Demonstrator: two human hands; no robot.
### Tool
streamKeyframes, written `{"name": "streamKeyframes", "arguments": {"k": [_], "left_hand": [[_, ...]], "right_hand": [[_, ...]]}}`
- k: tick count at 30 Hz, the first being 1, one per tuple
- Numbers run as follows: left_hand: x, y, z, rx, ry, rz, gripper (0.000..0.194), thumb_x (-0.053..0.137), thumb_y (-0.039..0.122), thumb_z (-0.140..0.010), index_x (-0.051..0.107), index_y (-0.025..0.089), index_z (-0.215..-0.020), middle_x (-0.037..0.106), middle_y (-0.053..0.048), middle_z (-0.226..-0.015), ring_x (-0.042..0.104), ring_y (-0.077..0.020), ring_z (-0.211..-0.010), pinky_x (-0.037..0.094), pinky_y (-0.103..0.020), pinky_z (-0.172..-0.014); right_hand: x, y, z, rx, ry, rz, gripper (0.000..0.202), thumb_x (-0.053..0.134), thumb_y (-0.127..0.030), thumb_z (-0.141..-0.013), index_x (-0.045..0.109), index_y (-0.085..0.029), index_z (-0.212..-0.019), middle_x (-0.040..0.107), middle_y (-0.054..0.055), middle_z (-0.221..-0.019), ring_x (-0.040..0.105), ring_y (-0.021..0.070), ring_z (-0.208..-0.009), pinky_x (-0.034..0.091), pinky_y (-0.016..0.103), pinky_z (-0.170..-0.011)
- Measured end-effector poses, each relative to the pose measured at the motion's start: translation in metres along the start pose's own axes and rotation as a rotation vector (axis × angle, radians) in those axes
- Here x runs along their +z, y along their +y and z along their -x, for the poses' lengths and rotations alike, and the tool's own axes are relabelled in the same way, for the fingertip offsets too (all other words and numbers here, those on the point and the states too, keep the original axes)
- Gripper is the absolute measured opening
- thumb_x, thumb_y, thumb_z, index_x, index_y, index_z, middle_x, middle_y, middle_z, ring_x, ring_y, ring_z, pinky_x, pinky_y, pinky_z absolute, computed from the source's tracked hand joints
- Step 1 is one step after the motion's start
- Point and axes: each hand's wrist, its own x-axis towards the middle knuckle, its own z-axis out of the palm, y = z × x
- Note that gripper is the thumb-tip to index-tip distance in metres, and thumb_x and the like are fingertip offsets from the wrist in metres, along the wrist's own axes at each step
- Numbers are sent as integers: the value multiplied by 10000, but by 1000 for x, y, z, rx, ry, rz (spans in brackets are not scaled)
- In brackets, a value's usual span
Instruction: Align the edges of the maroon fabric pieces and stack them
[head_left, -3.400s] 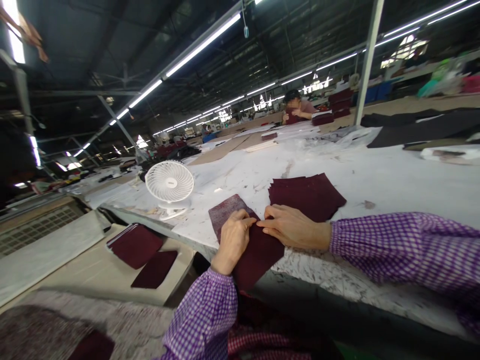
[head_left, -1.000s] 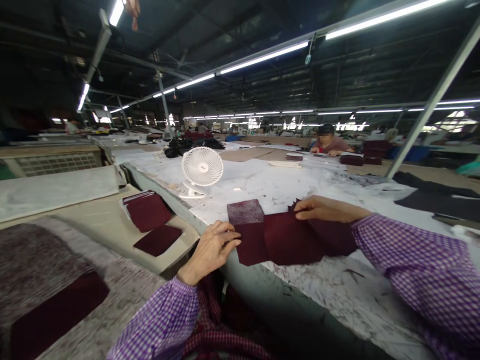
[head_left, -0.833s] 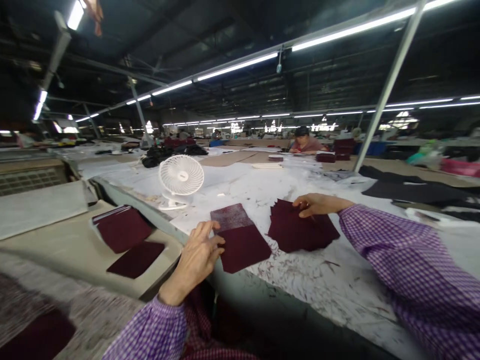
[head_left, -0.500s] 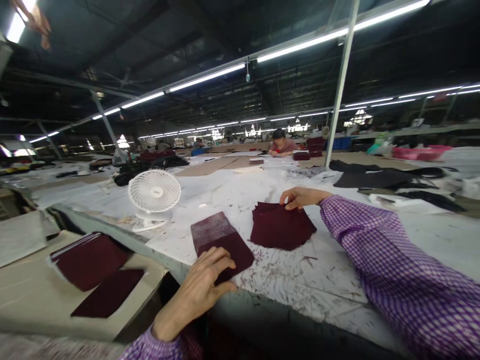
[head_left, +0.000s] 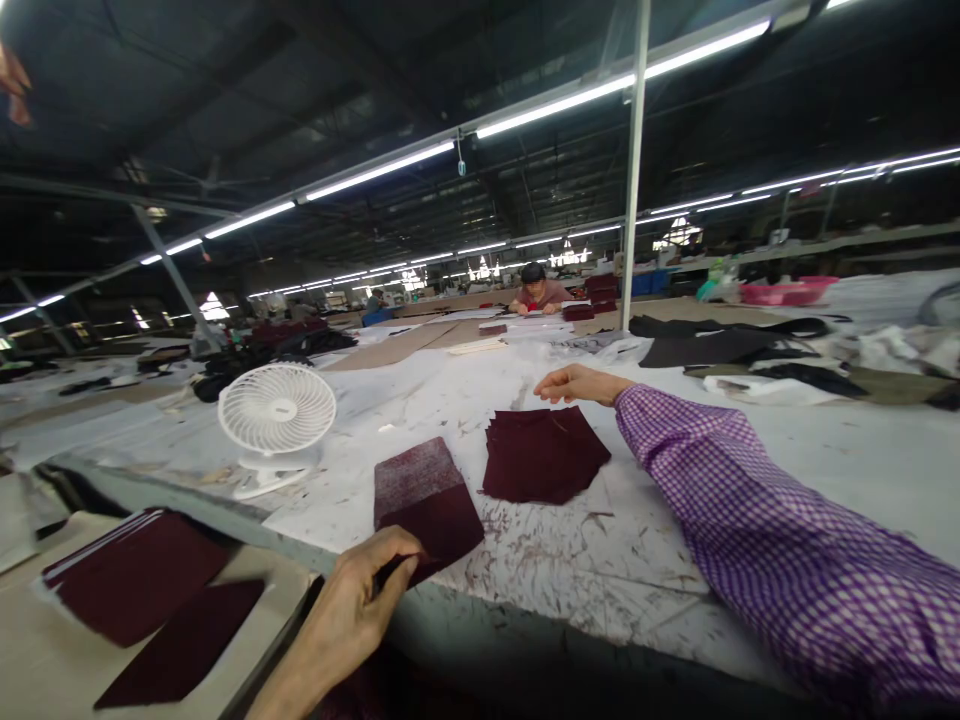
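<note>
Pinched the near left edge of a rectangular dark maroon cloth panel with a greyish speckled far part (head_left: 431, 508) in the left hand (head_left: 352, 605), with thumb and fingers clamped on it at lower centre of the frame. Had the panel on a scuffed, white-covered table (head_left: 442, 385), at mid-frame, close to the front edge. Held the right hand (head_left: 581, 383), below a purple-and-white checked sleeve (head_left: 735, 510), free and with fingers loosely extended, right of centre, near the far edge of a fanned stack of dark maroon cloth pieces (head_left: 544, 455), just beside the panel. Saw a round white fan (head_left: 279, 410) standing at left of centre, a layered maroon cloth pile (head_left: 146, 570) at lower left, a co-worker (head_left: 553, 292) at upper centre, and a pink plastic basin (head_left: 787, 291) at upper right.
</note>
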Motion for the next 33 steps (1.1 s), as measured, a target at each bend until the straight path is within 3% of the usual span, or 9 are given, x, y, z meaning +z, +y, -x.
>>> {"name": "streamKeyframes", "arguments": {"k": [6,9,11,14,17,22,26,30,33], "left_hand": [[7,6,-5,14,42,-100,207,460,312,-875,578,196,-752,615,-12,-740,572,-159,-701,448,-251,-652],[9,7,-10,-88,150,-65,255,453,362,-874,592,195,-740,610,6,-678,563,-148,-640,433,-229,-603],[9,9,-12,-128,199,-54,268,453,386,-869,598,195,-749,609,16,-661,554,-142,-610,419,-220,-575],[9,14,-14,-136,226,-45,272,446,383,-870,599,189,-756,608,18,-661,549,-137,-604,411,-221,-578],[7,18,-14,-162,263,-16,295,429,379,-880,586,178,-731,599,14,-656,548,-134,-615,416,-222,-592],[7,18,-23,-113,143,-163,248,584,396,-797,607,189,-931,657,-23,-821,595,-178,-726,422,-264,-638],[13,9,-37,-244,168,-235,279,458,268,-865,605,173,-648,600,-17,-599,565,-161,-604,375,-263,-586],[18,-10,-45,-318,270,64,310,503,341,-831,607,153,-608,580,1,-562,541,-143,-571,385,-244,-563],[1,-40,-43,-463,512,481,247,589,359,-763,629,129,-684,582,2,-550,549,-136,-534,426,-234,-533]], "right_hand": [[10,-49,13,-186,60,-163,403,572,-466,-796,649,-115,-977,659,95,-942,564,116,-738,415,231,-628],[27,-81,23,-281,57,-171,452,455,-505,-864,660,-104,-903,662,84,-834,556,106,-671,413,235,-602],[45,-100,31,-359,-53,-98,480,399,-502,-893,672,-107,-872,665,77,-804,565,107,-670,420,237,-612],[79,-118,41,-478,-316,139,345,562,-434,-830,665,-147,-992,671,49,-884,580,109,-705,430,227,-635],[113,-121,46,-589,-335,391,300,677,-334,-761,655,-154,-1000,654,38,-877,572,116,-701,423,234,-646],[143,-114,41,-770,-43,447,158,503,-224,-891,641,-152,-862,616,35,-823,559,128,-739,414,247,-688],[149,-109,38,-699,279,315,177,462,-240,-912,608,-144,-887,617,48,-842,552,126,-725,419,249,-677],[161,-93,40,-706,112,574,253,488,-336,-903,652,-158,-829,642,47,-822,575,155,-760,422,286,-725],[173,-81,38,-762,25,696,257,467,-331,-913,666,-169,-934,654,63,-958,583,182,-885,405,327,-840]]}}
